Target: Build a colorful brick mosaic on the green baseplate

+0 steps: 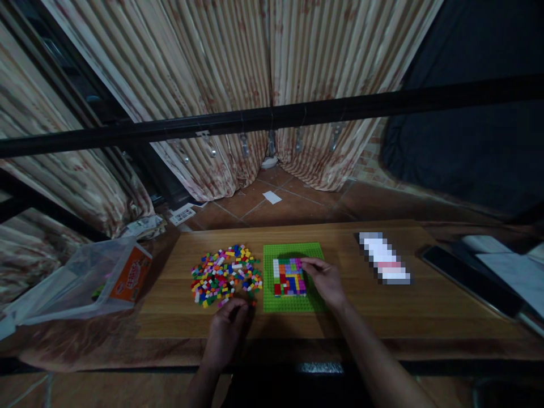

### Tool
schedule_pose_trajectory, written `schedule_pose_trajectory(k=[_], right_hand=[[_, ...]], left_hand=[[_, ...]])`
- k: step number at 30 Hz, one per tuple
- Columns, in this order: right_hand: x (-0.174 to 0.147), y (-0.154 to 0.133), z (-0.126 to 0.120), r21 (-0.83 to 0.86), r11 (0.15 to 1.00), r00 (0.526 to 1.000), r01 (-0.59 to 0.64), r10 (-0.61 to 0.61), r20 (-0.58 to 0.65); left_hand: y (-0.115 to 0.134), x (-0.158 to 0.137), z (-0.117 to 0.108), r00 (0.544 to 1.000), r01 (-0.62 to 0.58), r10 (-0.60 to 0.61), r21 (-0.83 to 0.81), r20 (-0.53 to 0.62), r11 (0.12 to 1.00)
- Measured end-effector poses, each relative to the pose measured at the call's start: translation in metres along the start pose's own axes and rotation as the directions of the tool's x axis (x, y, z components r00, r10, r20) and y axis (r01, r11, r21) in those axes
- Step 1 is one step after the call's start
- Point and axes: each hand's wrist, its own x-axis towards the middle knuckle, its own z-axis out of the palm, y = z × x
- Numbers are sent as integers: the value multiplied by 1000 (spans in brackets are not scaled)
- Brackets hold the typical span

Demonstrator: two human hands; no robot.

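Note:
A green studded baseplate (pixel 314 305) lies on a wooden board, with a block of multicoloured building bricks (pixel 291 277) built up on its middle. At the upper right corner of that block, the fingertips of my right hand (pixel 327 281) are pinched on a small magenta building brick. A loose pile of small building bricks (pixel 219 276) in many colours is spread to the left of the baseplate. My left hand (pixel 226 331) rests at the near edge of this pile, fingers curled together. Whether it holds a brick is hidden.
The wooden board (pixel 165 306) carries a blurred-out white item (pixel 385 258) on the right. Beside it lies a dark phone (pixel 471 280) near some papers (pixel 510 272). A clear plastic tub (pixel 85 283) with an orange label stands at left. A black bar (pixel 272 117) crosses before the curtains.

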Motion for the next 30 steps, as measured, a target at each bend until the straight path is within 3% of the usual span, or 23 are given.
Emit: schedule_pose_trajectory(k=[21, 30], right_hand=[[6, -8, 3, -75, 990, 993, -115, 113, -41], [6, -13, 1, -106, 984, 989, -144, 142, -27]], left_hand=[[12, -3, -1, 1000, 25, -25, -18, 2, 1000], [3, -2, 2, 1000, 19, -18, -48, 17, 999]])
